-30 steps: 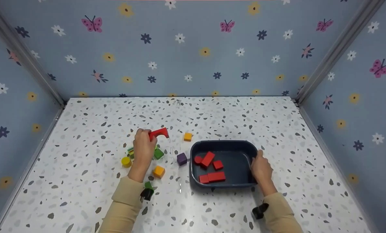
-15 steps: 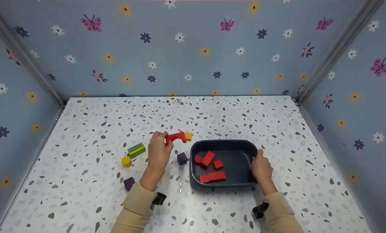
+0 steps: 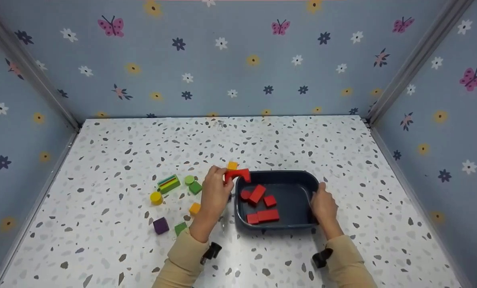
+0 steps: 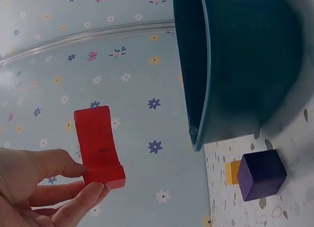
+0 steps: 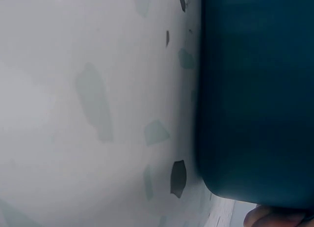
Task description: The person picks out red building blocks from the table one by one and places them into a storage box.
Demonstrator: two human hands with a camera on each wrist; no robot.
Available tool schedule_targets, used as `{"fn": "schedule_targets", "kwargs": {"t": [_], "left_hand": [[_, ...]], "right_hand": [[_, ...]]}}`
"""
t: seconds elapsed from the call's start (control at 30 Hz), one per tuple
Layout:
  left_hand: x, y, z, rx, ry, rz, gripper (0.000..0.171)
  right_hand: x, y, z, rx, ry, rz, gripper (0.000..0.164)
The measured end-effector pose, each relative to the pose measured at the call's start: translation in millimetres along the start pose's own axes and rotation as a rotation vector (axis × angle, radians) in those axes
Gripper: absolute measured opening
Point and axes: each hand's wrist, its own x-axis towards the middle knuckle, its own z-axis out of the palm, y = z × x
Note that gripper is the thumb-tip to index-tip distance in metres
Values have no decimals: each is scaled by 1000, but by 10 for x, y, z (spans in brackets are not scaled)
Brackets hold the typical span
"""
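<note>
A red arch-shaped block (image 3: 238, 173) is pinched between thumb and fingers of my left hand (image 3: 214, 192), up over the left rim of a dark blue tub (image 3: 298, 200). In the left wrist view the same arch block (image 4: 98, 146) hangs clear of the tub's wall (image 4: 250, 65). My right hand (image 3: 324, 206) grips the tub's right rim; only its fingertips (image 5: 274, 217) show in the right wrist view. Inside the tub lie several red blocks (image 3: 257, 195), cuboids and a round one, toward the left side.
Left of the tub lie a striped green block (image 3: 169, 184), a yellow cylinder (image 3: 156, 198), green blocks (image 3: 195, 188), an orange cube (image 3: 195, 209) and a purple cube (image 3: 161, 225). Another orange cube (image 3: 232, 165) sits behind the arch block. A second purple cube (image 4: 261, 175) stands beside the tub.
My left hand has carried the red arch block rightward from above the loose blocks to the tub's left rim. The right hand and the tub have stayed in place.
</note>
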Motion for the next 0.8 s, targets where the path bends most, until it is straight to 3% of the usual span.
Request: {"fn": "schedule_targets", "kwargs": {"t": [0.3, 0.57, 0.8], "left_hand": [[-130, 130, 212, -33, -83, 30, 17], [-253, 174, 442, -4, -73, 130, 18], [-334, 274, 644, 29, -132, 154, 16]], "right_hand": [[1, 0, 8, 2, 5, 9, 27], [-13, 6, 33, -5, 50, -63, 20], [-7, 7, 29, -2, 50, -53, 20]]}}
